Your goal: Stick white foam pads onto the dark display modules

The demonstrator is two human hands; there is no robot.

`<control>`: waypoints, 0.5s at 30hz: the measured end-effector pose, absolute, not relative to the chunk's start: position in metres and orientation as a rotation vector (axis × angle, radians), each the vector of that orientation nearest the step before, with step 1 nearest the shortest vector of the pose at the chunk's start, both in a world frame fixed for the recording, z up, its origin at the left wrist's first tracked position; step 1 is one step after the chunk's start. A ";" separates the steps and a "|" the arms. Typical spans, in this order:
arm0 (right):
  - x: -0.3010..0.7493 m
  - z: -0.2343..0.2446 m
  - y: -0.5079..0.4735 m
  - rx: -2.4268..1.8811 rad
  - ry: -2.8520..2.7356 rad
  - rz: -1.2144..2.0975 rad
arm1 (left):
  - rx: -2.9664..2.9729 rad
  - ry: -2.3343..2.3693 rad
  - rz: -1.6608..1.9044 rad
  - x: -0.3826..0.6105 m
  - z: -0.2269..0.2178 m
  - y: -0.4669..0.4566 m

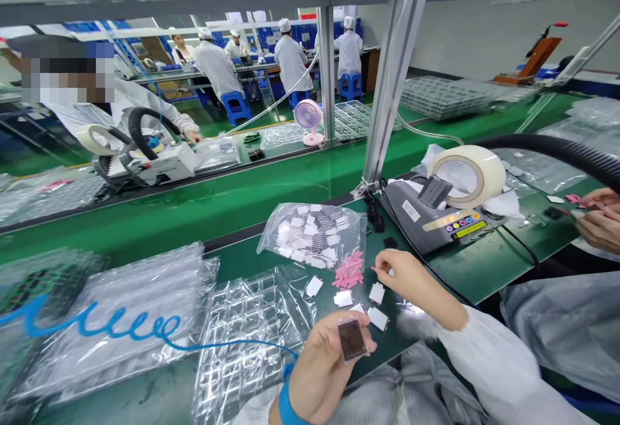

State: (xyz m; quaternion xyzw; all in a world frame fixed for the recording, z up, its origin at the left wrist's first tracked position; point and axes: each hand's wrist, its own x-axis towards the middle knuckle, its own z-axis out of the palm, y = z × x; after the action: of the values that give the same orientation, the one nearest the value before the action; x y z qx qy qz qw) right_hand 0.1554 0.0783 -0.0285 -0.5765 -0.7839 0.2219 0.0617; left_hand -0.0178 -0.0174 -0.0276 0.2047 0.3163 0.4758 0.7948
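My left hand (323, 359), with a blue wrist strap (289, 402) on it, holds a small display module (352, 340) by its edges, dark face up. Over the green bench, my right hand (394, 269) is pinched shut on a small pink strip (373, 269). Just left of it lies a heap of pink strips (349, 271). Several small white-backed modules lie between my hands, among them one white module (343, 298). Behind them sits a clear plastic bag (310, 234) filled with more white pieces.
A clear compartment tray (237, 341) and stacked bagged trays (130, 309) lie on the left, crossed by a blue coiled cord (121, 328). At right stands a grey machine (411, 212) with a tape roll (467, 176). A co-worker's hands (600, 221) work at the far right.
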 end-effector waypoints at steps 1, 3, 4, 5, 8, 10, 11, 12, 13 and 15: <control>0.157 -0.015 0.068 -1.640 -2.358 0.658 | 0.462 0.697 1.019 -0.017 -0.026 -0.017; 0.157 0.009 0.046 -1.398 -2.339 0.605 | 0.504 0.723 1.005 -0.013 -0.024 -0.016; 0.155 0.019 0.036 -1.217 -2.300 0.499 | 0.523 0.727 0.994 -0.011 -0.022 -0.015; 0.152 0.026 0.027 -1.119 -2.265 0.392 | 0.539 0.727 0.985 -0.008 -0.021 -0.014; 0.143 0.033 0.014 -1.028 -2.236 0.136 | 0.590 0.715 0.966 -0.001 -0.017 -0.011; 0.139 0.030 0.013 -1.036 -2.281 0.073 | 0.624 0.719 0.961 0.001 -0.017 -0.011; 0.138 0.028 0.013 -1.034 -2.300 0.055 | 0.635 0.723 0.952 0.001 -0.017 -0.011; 0.138 0.026 0.014 -1.035 -2.308 0.036 | 0.642 0.727 0.945 0.001 -0.018 -0.011; 0.137 0.025 0.015 -1.038 -2.308 0.016 | 0.646 0.731 0.941 0.001 -0.019 -0.011; 0.136 0.023 0.015 -1.059 -2.293 -0.006 | 0.645 0.735 0.949 -0.001 -0.021 -0.012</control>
State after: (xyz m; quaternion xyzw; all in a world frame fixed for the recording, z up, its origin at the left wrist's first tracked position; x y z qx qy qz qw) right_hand 0.1360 0.0153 0.0230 -0.3996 -0.8651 -0.0023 0.3032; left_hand -0.0006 -0.0118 -0.0215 0.2981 0.3399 0.4385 0.7767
